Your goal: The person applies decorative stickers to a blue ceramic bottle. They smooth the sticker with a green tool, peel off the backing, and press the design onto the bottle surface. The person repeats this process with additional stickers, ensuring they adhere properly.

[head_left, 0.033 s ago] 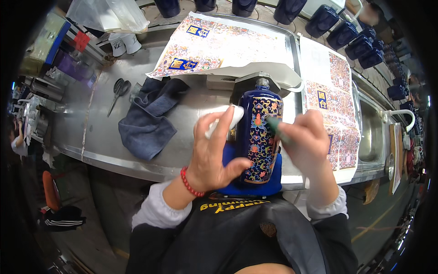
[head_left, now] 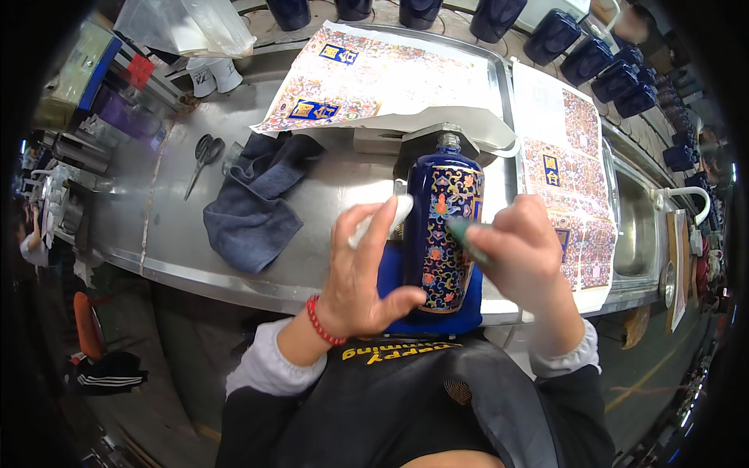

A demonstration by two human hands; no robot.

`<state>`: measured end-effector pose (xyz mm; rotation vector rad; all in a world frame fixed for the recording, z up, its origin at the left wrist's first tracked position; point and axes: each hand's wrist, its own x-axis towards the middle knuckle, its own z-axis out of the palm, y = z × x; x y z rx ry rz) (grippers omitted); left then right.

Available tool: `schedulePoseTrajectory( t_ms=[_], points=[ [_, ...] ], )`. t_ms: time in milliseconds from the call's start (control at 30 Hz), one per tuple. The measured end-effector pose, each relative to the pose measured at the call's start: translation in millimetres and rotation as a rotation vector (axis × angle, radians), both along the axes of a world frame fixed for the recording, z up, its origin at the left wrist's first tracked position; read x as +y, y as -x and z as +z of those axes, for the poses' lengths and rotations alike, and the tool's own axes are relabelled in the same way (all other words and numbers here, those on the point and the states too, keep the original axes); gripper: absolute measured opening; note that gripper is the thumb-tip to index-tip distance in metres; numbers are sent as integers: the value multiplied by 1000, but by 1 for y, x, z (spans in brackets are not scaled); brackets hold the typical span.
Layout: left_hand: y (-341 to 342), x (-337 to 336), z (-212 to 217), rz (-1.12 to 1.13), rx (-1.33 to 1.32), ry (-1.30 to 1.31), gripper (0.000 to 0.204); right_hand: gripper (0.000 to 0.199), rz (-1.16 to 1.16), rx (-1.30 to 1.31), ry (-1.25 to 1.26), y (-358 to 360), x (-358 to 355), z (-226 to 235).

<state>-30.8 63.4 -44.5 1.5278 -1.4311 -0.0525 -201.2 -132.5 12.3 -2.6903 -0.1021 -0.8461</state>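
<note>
A dark blue glass bottle (head_left: 446,265) with a colourful floral decal on its face lies tilted on a blue pad (head_left: 390,321), its clear neck pointing away from me. My left hand (head_left: 351,269) is on the bottle's left side, gripping a small white wad (head_left: 401,210) among its fingers. The left thumb reaches to the bottle's lower left edge. From the right, my right hand (head_left: 521,249) presses a green scraper-like piece (head_left: 459,229) against the decal. That hand is blurred, and most of the green piece is hidden in its fingers.
A crumpled grey-blue cloth (head_left: 253,210) and black scissors (head_left: 204,160) lie on the steel table (head_left: 175,226) at left. Printed decal sheets (head_left: 390,66) spread at the back and right. Several blue bottles (head_left: 495,19) line the far edge; a sink (head_left: 633,222) sits at right.
My right hand has shifted slightly left and down across the decal with the green piece. My left hand has lowered a little with the white wad. The bottle stays in place.
</note>
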Motion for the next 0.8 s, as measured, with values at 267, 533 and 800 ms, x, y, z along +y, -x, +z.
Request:
schedulePoseTrajectory(
  t_ms=[267,533,800],
  points=[
    [37,20,-9,76,-168,-254,112,19,56,-159,180,-35,15,29],
    [31,18,-31,66,-179,-276,113,27,44,6,-66,23,30,-2],
    [21,15,-41,-14,-181,-213,110,36,76,22,-182,48,49,-22]
  ],
)
